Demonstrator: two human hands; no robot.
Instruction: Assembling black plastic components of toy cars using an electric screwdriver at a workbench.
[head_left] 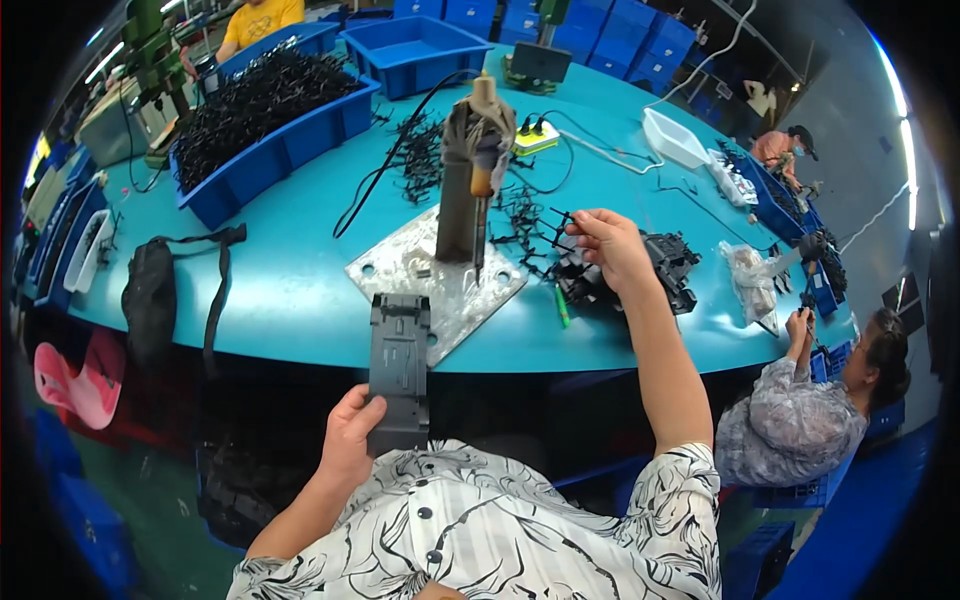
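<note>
My left hand grips a long black plastic housing by its lower left edge, in front of the table edge. Between the fingertips of my right hand is a small thin black plastic bracket, held above the table. Below that hand lies a pile of black plastic parts with a green-handled tool beside it. Ahead of the housing, a soldering iron points tip-down on an upright metal post over a metal base plate.
Small black brackets lie scattered behind the plate. A blue bin heaped with black parts stands at far left, near an empty blue bin. A black pouch hangs over the left edge. Another person works at the right.
</note>
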